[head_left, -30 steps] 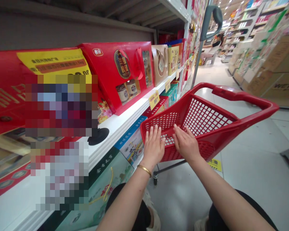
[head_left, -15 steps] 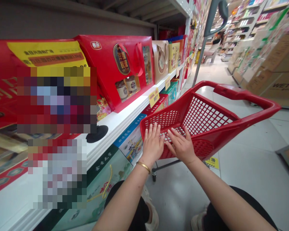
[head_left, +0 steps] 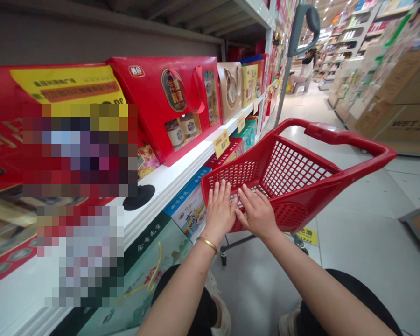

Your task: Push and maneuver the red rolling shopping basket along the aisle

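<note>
My left hand [head_left: 220, 207], a gold bangle [head_left: 207, 243] at its wrist, is held palm down with straight fingers and holds nothing. Close beside it, my right hand [head_left: 258, 212] is also flat and empty, its fingers nearly together. Both hands are in front of the near end of a red plastic shopping cart [head_left: 301, 186] with a lattice basket; whether they touch its rim I cannot tell. To the left of my hands stands a blue and white gift box [head_left: 189, 210] on the lower level, with a green gift box [head_left: 150, 270] nearer to me.
A white shelf [head_left: 182, 163] runs along the left, carrying red gift boxes [head_left: 147, 93] and a black disc [head_left: 139, 197]. Blurred squares cover part of it. A pole with a grey handle [head_left: 311, 28] rises behind the cart. Cartons [head_left: 399, 102] are stacked right; a person [head_left: 306, 70] sits farther off.
The fingers of my right hand have drawn closer together, and that hand has shifted slightly left. The view has tilted a little, so the cart's handle appears farther left.
</note>
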Action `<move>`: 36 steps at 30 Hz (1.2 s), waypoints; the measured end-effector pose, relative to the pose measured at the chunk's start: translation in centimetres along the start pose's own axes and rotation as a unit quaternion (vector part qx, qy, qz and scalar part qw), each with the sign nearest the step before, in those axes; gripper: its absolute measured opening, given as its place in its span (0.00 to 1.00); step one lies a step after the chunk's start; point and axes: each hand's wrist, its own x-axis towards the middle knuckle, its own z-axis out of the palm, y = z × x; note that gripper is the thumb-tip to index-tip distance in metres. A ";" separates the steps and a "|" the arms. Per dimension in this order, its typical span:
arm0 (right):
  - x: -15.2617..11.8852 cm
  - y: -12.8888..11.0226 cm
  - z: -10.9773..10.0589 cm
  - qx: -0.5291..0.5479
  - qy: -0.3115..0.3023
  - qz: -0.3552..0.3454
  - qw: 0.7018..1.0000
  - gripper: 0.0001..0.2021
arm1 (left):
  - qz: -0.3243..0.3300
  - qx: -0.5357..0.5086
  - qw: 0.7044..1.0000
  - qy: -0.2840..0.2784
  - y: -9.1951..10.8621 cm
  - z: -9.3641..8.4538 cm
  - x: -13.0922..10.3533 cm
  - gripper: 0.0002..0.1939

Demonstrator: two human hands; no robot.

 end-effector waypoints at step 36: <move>-0.2 6.1 -0.6 -0.069 0.068 0.033 0.995 0.22 | 0.016 0.008 1.000 0.010 1.5 0.2 0.7 0.31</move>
